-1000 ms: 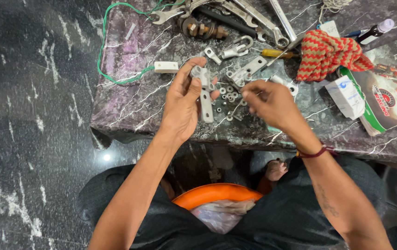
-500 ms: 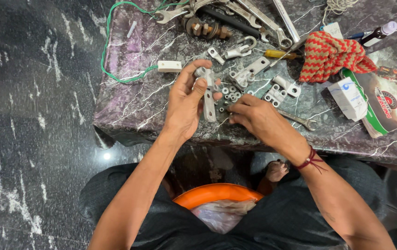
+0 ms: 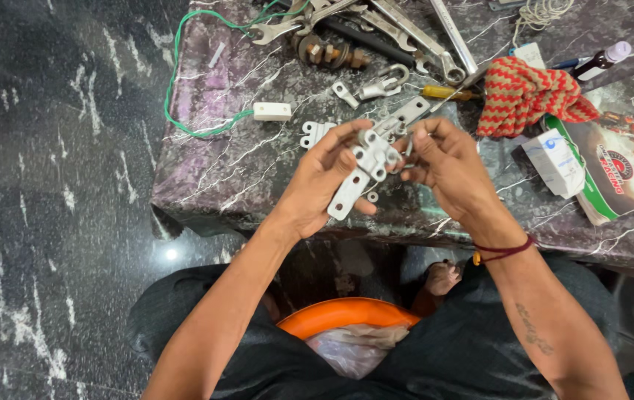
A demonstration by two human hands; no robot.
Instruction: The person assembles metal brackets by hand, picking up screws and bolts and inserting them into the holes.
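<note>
Both hands have lifted off the marble table point(image 3: 257, 178). The left hand point(image 3: 324, 178) grips the grey metal bracket point(image 3: 361, 170) steady; at 3 o'clock, the right hand point(image 3: 446, 167) pinches a small fastener point(image 3: 408, 148) against it.

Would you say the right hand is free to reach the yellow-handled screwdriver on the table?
Probably not yet: the right hand is pinching a small part against the grey metal bracket. The yellow-handled screwdriver lies uncovered just beyond it.

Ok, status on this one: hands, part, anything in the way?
Left hand shut on grey metal bracket, lifted off marble table. Right hand pinching a small piece at the bracket's top, too small to identify. Nothing blocking.
</note>
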